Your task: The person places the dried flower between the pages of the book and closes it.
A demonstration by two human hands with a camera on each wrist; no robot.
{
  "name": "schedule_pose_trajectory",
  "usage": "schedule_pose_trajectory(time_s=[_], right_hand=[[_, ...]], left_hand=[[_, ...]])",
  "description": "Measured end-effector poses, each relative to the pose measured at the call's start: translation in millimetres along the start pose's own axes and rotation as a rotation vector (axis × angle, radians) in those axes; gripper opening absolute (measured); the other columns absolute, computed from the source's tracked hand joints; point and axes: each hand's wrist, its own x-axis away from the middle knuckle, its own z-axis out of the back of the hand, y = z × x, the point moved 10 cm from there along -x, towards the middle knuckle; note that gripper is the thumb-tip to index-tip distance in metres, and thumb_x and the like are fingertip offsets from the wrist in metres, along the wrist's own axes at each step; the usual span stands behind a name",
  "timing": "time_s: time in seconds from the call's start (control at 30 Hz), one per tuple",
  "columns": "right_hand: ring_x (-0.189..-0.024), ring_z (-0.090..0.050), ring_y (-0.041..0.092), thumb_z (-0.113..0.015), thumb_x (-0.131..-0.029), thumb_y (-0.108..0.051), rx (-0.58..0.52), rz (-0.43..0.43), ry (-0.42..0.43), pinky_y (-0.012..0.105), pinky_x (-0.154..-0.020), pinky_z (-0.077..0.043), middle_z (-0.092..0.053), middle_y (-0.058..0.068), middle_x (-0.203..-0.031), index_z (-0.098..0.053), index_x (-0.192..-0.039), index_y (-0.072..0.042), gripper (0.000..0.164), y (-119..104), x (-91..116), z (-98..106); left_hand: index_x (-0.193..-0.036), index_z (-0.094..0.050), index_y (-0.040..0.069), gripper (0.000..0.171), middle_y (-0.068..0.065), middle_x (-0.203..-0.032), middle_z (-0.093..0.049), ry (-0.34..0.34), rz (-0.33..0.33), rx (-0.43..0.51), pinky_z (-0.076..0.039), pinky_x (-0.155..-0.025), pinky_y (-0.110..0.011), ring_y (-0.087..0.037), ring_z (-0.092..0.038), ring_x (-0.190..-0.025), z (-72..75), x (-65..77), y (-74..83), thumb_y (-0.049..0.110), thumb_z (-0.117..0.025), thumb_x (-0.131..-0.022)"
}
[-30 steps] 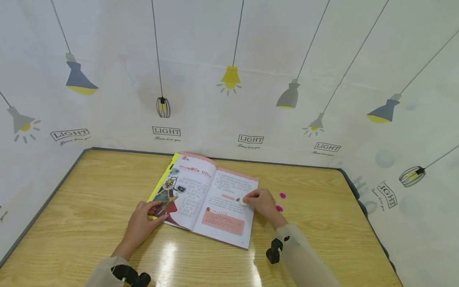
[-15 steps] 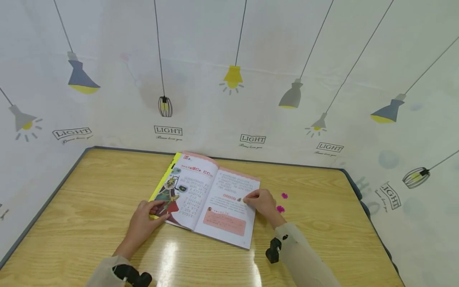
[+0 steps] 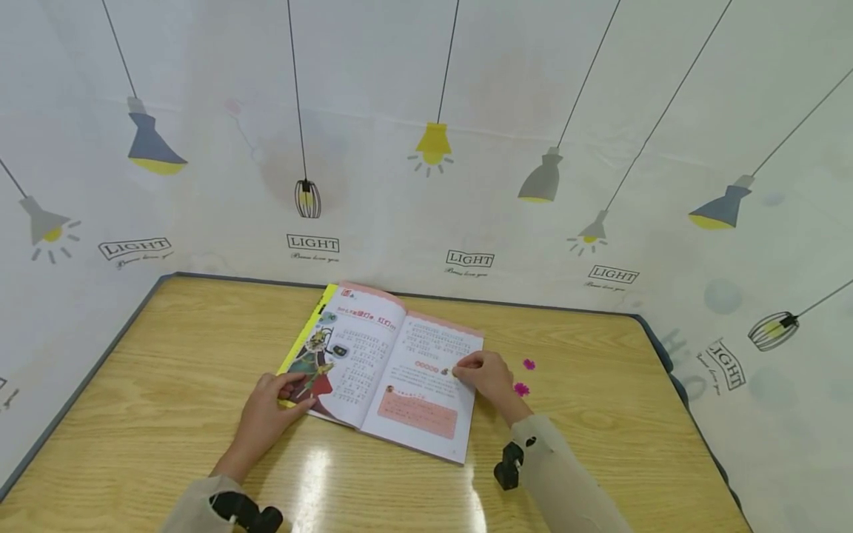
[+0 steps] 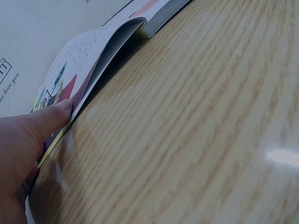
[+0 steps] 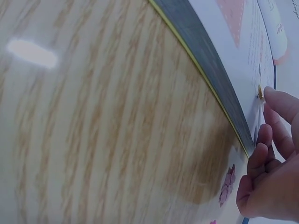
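Note:
An open book [image 3: 373, 363] lies on the wooden table, illustrated on its left page and printed with text and a pink box on the right one. My left hand [image 3: 263, 411] rests at the lower left of the book, thumb and forefinger spread over the illustration. The left wrist view shows that thumb [image 4: 58, 112] pressing on the page near its edge. Over the right page, my right hand [image 3: 489, 377] pinches a small gold-coloured piece [image 5: 260, 92] between thumb and forefinger, close to the paper. Its other fingers are curled near the page edge.
Two small magenta flowers [image 3: 522, 389] lie on the table [image 3: 586, 414] just right of the book. Behind the table's dark far edge stands a pale wall [image 3: 373, 148] printed with hanging lamps. Black camera mounts [image 3: 509, 465] sit on both sleeves.
The head view has shifted slightly, so everything sits a little further right in it. Both hands and the book hold the same positions relative to each other.

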Motion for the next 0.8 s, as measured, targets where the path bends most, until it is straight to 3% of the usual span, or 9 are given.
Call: schedule_pose_trajectory(time_s=[0.37, 0.8], right_hand=[[-0.074, -0.049, 0.019, -0.072, -0.079, -0.018, -0.122, 0.02, -0.003, 0.026, -0.062, -0.039, -0.058, 0.005, -0.081, -0.068, -0.088, -0.007, 0.015, -2, 4, 8], [-0.082, -0.05, 0.022, -0.07, -0.081, -0.014, -0.142, 0.048, 0.004, 0.031, -0.07, -0.042, -0.058, 0.008, -0.09, -0.067, -0.096, -0.002, 0.019, 9, 7, 30]], left_hand=[[-0.12, -0.057, 0.002, 0.051, -0.01, -0.093, -0.044, -0.003, 0.0, -0.006, -0.042, -0.074, -0.037, -0.021, -0.048, -0.083, -2.0, -0.1, -2.7, 0.023, -0.075, -0.076], [-0.12, -0.057, 0.001, 0.052, -0.01, -0.094, -0.044, 0.0, -0.002, -0.007, -0.042, -0.074, -0.037, -0.022, -0.048, -0.084, -2.1, 0.4, -2.4, 0.024, -0.075, -0.077]])
